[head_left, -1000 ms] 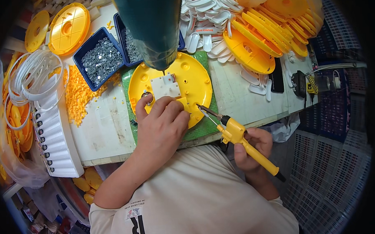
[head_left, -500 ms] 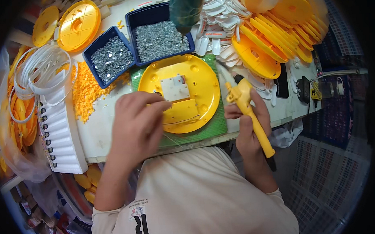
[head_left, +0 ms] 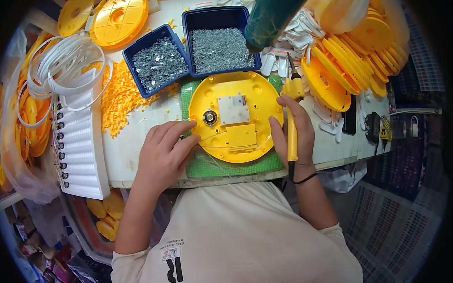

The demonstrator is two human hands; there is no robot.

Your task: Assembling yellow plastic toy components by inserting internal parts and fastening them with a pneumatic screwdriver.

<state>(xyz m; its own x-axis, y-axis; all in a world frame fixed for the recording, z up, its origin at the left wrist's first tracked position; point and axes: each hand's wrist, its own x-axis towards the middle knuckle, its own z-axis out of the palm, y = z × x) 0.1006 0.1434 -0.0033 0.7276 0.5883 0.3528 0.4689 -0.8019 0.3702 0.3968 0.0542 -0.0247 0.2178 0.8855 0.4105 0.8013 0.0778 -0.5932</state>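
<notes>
A round yellow plastic disc (head_left: pixel 257 98) lies on a green mat (head_left: pixel 207 167) at the table's front edge. A white square module (head_left: pixel 233 109), a small round metal part (head_left: pixel 209 117) and a yellow cover (head_left: pixel 241 136) sit on the disc, with thin wires running across it. My left hand (head_left: pixel 162 153) rests at the disc's left rim, its fingertips at the wires. My right hand (head_left: pixel 293 131) holds a yellow soldering iron (head_left: pixel 291 109) upright beside the disc's right rim, tip pointing away from me.
Two dark blue trays of small metal parts (head_left: pixel 160 61) (head_left: pixel 221 49) stand behind the disc. Stacked yellow discs (head_left: pixel 343 62) lie at the right, white plastic pieces (head_left: pixel 292 32) behind, loose yellow bits (head_left: pixel 118 100) and white ribbed panels (head_left: pixel 79 141) at the left. A green tool (head_left: pixel 272 12) hangs overhead.
My left hand slid off the disc to its left rim, uncovering the parts on it. My right hand brought the soldering iron up along the disc's right side, tip now pointing away.
</notes>
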